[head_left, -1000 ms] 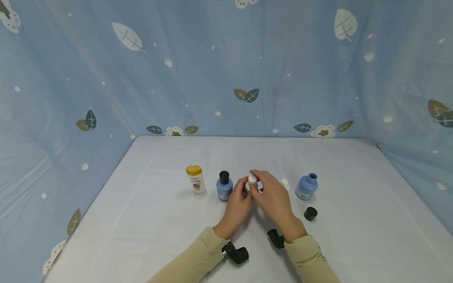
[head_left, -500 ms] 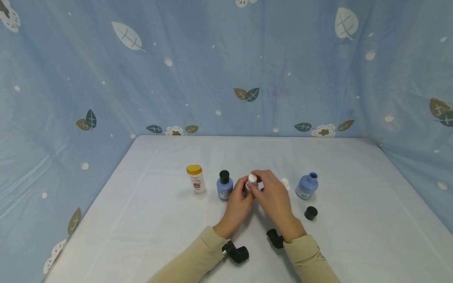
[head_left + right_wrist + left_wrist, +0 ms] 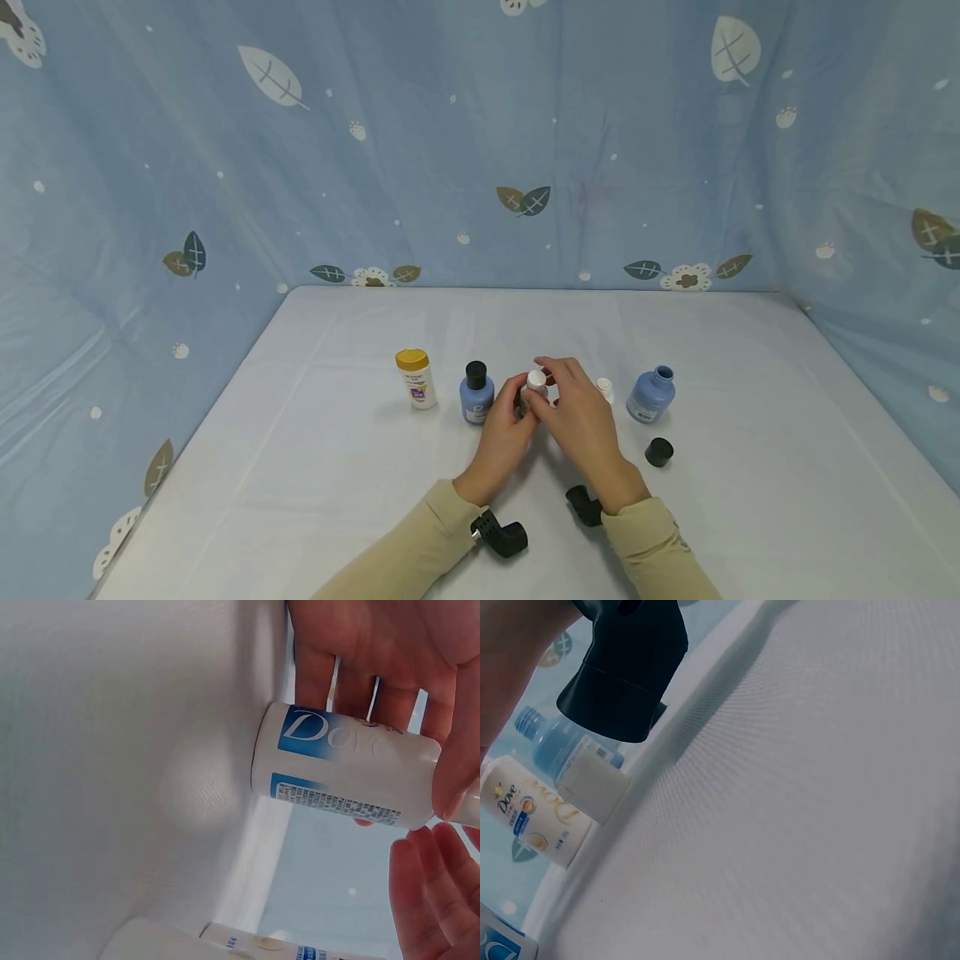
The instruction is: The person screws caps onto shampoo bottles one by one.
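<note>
Upright in front of me stands a white Dove lotion bottle, with its white cap on top. My left hand grips the bottle's body, its fingers behind it in the right wrist view. My right hand has its thumb and fingers around the cap, with the index finger spread out behind it. In the right wrist view, several right fingertips sit close to the bottle's shoulder. Just left of my left hand stands a blue bottle with a black cap.
A white bottle with a yellow cap stands farther left. An uncapped blue bottle is at the right, and a loose black cap lies in front of it. Another white bottle shows partly behind my right hand.
The right hand's fingers have shifted slightly around the cap and spread, and more of the cap shows. The left hand and the other bottles have stayed in place.
</note>
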Action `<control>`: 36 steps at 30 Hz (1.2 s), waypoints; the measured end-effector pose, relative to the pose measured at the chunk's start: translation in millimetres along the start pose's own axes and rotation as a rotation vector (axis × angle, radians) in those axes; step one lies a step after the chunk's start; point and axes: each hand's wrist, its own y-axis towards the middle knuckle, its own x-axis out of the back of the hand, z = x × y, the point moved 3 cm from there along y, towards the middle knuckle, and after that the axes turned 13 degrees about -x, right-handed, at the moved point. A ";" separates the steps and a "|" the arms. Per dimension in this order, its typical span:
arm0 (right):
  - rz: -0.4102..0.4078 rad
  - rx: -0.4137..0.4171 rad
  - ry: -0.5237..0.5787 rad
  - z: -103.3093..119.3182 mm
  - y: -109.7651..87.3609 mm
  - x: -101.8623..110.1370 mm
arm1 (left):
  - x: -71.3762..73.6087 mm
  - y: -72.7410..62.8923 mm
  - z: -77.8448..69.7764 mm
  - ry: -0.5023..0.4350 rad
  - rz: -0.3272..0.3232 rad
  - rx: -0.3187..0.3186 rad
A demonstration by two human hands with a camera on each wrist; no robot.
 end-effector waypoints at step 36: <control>0.043 0.113 0.062 3.0 4.3 13.6 | 3.9 1.4 -27.3 0.036 -0.017 -0.034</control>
